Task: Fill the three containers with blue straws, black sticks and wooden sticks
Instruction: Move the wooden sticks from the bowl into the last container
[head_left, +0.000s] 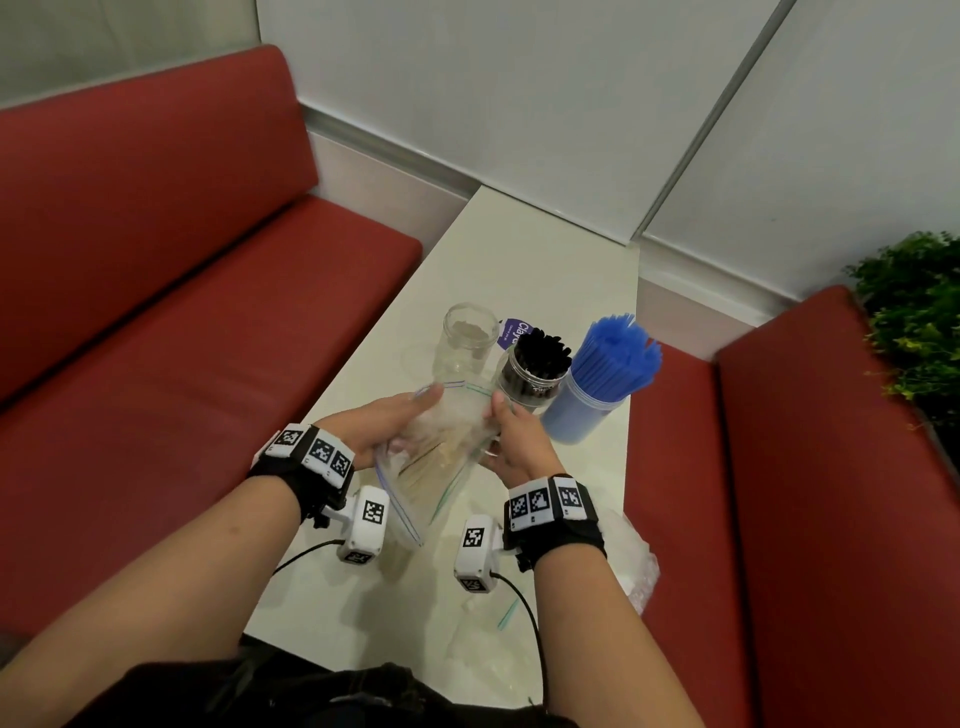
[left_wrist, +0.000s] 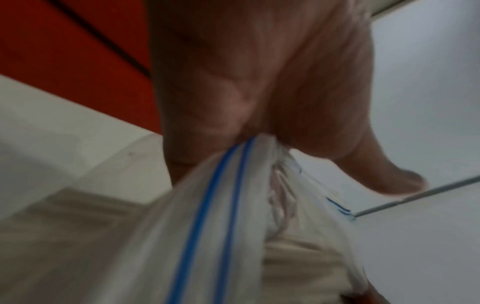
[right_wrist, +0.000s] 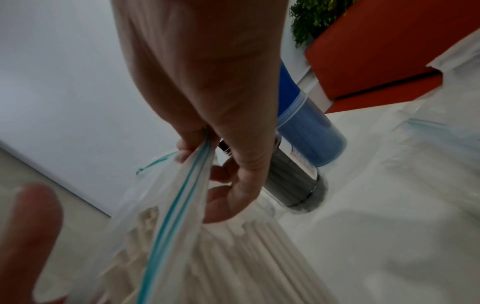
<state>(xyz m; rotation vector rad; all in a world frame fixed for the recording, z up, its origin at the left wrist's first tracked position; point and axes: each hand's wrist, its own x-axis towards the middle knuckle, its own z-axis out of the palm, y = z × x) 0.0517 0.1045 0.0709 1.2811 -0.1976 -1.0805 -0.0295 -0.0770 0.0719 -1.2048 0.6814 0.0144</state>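
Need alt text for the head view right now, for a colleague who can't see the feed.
Both hands, left and right, hold a clear zip bag of wooden sticks above a white table. Behind it stand an empty jar, a jar of black sticks and a container of blue straws.

Soft, even indoor light fills the head view, with no hard shadows — only faint sheen on the white table (head_left: 524, 270) and on the red bench (head_left: 156, 260) cushions. Straight wall lines bow toward the frame edges from the wide lens. Both wrist views are dimmer and smeared by motion blur — the left hand (left_wrist: 246, 82) at upper centre and the right hand (right_wrist: 207, 82) are soft, grainy and out of focus.
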